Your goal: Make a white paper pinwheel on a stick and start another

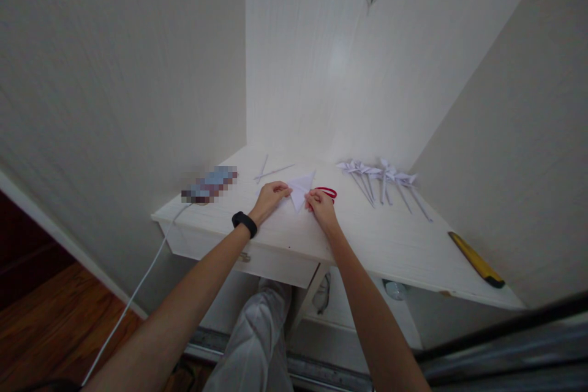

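A folded sheet of white paper (299,188) with pointed corners is held between my two hands, just above the white desk. My left hand (274,196) pinches its left side between thumb and fingers. On the opposite side, my right hand (320,203) grips the lower right corner with closed fingertips. Red-handled scissors (329,192) lie right behind my right hand, their blades hidden. Beyond my left hand rest thin rolled paper sticks (274,170), crossing each other.
Several folded paper flowers on stems (383,171) lie at the back right of the desk (367,239). A yellow and black utility knife (476,259) sits near the right edge. At left is a blurred-out phone-like object (211,185) with a white cable (151,266) hanging down. Walls enclose the desk.
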`<move>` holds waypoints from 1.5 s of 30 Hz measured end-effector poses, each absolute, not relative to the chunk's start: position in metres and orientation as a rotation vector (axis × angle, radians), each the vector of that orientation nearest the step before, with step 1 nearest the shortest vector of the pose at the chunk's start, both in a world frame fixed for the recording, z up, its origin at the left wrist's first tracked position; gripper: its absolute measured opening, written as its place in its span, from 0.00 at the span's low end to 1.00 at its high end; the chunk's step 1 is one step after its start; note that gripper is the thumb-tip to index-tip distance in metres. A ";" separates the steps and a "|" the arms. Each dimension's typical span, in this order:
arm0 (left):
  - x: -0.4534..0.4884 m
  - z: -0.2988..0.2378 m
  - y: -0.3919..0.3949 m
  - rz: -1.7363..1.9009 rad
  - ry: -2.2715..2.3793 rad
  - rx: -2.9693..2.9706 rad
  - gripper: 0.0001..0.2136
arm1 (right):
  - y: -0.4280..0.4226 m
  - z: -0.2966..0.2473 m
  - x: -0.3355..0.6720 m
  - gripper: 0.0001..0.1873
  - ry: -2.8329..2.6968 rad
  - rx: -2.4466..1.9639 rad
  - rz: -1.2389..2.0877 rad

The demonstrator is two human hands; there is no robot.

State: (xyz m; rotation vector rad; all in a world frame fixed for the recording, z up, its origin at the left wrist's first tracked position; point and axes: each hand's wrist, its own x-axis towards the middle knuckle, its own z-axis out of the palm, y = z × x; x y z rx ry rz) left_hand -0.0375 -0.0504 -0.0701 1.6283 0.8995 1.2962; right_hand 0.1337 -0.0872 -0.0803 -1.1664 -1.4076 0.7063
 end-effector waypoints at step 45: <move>-0.036 -0.063 -0.060 1.187 0.953 1.905 0.09 | -0.091 -0.077 0.132 0.11 -1.456 -1.190 0.716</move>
